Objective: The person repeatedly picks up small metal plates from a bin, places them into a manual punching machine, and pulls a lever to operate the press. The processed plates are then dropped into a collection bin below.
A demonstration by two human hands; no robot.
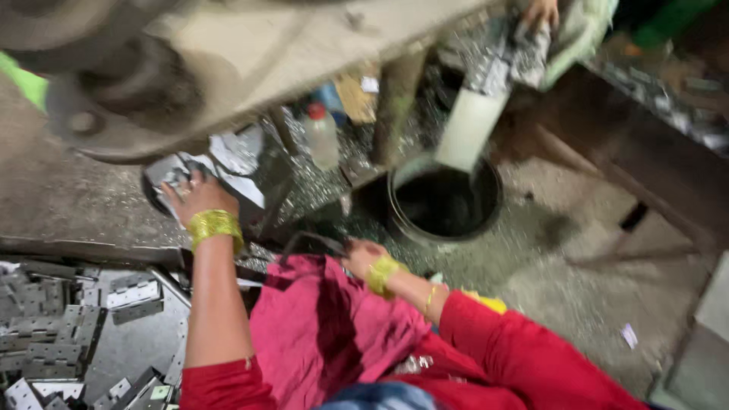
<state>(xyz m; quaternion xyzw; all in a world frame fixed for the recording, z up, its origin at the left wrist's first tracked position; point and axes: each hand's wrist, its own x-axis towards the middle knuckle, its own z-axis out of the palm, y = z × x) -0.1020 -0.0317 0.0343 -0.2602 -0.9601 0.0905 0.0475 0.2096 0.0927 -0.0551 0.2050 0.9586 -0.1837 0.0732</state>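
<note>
A big, worn press machine point(228, 53) of grey-brown metal is filling the top left of my view, blurred by movement. Below and to the right of it, a round black bucket point(444, 201) is standing on the gritty grey floor point(577, 288), and a pale flat sheet point(469, 129) is leaning over its rim. Across my lap a bright pink cloth point(326, 326) is lying, next to my red sleeves. At the lower left, a tray of grey metal hinge plates point(68, 326) is sitting heaped and jumbled. My left hand point(199, 197), with a gold bangle at the wrist, is reaching up under the machine, and its grip is resting on a small shiny metal piece point(173, 176) lying there beside crumpled white paper point(235, 156); the blur is keeping me from telling whether the fingers are closed around the piece or only touching it. My right hand point(363, 258), also wearing a gold bangle, is lying at the top edge of the pink cloth, its grip curled loosely, and I cannot tell whether it is pinching the cloth. A small clear plastic bottle with a red cap point(322, 137) is standing behind, near the machine's leg. At the top right, another person's hand point(541, 11) is showing beside a pale green garment.
</note>
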